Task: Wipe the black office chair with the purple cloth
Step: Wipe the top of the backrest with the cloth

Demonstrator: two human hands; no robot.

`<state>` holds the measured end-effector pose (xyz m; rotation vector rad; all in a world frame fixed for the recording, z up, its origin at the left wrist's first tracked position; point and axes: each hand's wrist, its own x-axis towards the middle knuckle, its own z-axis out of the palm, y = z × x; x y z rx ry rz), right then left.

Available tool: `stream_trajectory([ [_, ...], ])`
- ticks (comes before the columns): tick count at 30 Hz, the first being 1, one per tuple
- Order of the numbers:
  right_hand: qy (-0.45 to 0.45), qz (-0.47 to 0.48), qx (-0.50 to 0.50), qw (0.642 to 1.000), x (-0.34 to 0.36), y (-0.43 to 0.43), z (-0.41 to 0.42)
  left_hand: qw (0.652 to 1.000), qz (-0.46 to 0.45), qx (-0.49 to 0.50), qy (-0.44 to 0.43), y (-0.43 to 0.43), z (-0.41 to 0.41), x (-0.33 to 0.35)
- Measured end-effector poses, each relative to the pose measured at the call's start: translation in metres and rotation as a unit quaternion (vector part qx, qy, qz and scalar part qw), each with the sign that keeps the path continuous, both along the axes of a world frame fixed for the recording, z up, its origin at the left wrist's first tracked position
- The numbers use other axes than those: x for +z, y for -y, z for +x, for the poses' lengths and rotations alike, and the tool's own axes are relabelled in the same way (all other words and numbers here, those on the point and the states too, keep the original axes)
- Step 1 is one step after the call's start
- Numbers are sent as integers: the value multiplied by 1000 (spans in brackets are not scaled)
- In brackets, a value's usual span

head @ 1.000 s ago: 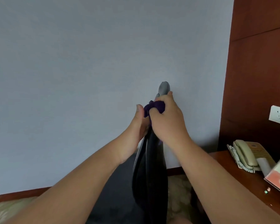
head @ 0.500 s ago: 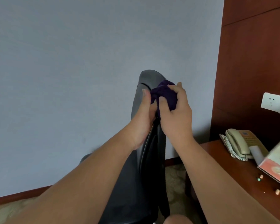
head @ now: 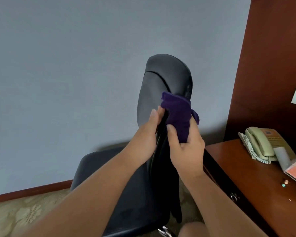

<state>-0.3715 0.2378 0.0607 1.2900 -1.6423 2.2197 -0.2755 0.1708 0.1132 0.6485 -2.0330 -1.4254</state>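
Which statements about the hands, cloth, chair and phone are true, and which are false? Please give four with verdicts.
1. The right hand holds the cloth. True.
2. The cloth is red. False: it is purple.
3. The left hand grips the edge of the chair back. True.
4. The phone is on the chair. False: it sits on the desk.

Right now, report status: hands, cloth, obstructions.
Right hand grips purple cloth against black office chair backrest edge. Left hand holds the backrest. Wooden desk close on right, not blocking.
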Motion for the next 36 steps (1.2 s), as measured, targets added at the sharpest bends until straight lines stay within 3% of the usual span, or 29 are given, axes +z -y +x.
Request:
stream_trajectory([
  [10,-9,87,-42,995,-53,12,-27,1000,-19,-3,24,16,-35,4],
  [18,56,199,-22,978,-106,22,-41,998,-32,-9,59,26,-23,-40],
  [27,178,308,-30,934,-152,27,-44,992,23,57,113,36,16,-115],
  [36,329,429,-47,840,-159,31,-30,976,107,128,139,52,93,-134],
])
